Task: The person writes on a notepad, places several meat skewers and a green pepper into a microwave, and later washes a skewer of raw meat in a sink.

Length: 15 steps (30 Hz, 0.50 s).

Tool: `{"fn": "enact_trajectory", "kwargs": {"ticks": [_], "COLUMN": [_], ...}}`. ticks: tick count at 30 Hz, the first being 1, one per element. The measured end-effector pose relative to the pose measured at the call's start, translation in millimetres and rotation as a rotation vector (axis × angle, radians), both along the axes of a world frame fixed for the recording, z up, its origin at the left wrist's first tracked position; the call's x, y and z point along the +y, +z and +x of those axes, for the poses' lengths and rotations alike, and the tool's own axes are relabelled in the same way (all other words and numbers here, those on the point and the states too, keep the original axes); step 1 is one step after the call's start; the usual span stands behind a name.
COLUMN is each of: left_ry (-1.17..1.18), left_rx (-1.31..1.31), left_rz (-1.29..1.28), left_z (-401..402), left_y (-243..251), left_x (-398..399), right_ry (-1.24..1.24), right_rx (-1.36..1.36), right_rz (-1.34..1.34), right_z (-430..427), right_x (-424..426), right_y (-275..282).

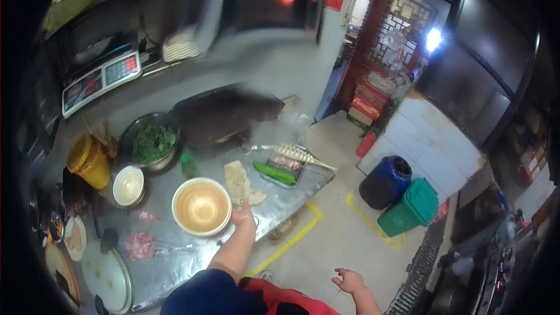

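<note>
My left hand [242, 213] reaches over the metal table [166, 280], between a large pale bowl with a brown inside [201, 206] and the lower edge of a crumpled beige cloth [238, 179]. Whether its fingers grip either one cannot be made out. My right hand [349, 281] hangs over the floor, fingers apart, holding nothing. Beyond the cloth, a tray [286, 185] holds a long green vegetable [274, 172], pale pieces of food and a skewered item [297, 154]. Pink skewered pieces [140, 246] lie left of the bowl.
Around the table's left and far sides are a smaller bowl [128, 186], a metal basin of leafy greens [164, 162], a yellow bucket [89, 164], a green bottle [187, 165] and a round lid [105, 275]. Blue [385, 183] and green bins [407, 210] stand on the floor.
</note>
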State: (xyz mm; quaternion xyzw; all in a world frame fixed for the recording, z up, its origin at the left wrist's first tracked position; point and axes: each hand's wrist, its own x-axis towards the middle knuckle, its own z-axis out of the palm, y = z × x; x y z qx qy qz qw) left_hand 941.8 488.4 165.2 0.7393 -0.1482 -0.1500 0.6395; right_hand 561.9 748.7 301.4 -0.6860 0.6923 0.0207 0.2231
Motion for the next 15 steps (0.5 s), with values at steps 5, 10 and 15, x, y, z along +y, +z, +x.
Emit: {"fn": "enact_trajectory", "kwargs": {"ticks": [5, 10, 15], "left_ry": [-0.178, -0.343, -0.719], "left_rx": [-0.121, -0.198, 1.234], "left_rz": [0.06, -0.008, -0.586], "left_z": [-40.3, -45.8, -87.9], "left_y": [31.7, 107.0, 181.1], "left_x": [2.9, 7.1, -18.8], "right_ry": [-0.083, 0.487, 0.408], "right_rx": [-0.102, -0.537, -1.442], "right_rz": [0.016, -0.002, 0.901], "right_z": [-46.0, 5.7, 132.2], "right_x": [-93.3, -259.1, -368.2], "right_y": [-14.5, -17.7, 1.4]}}
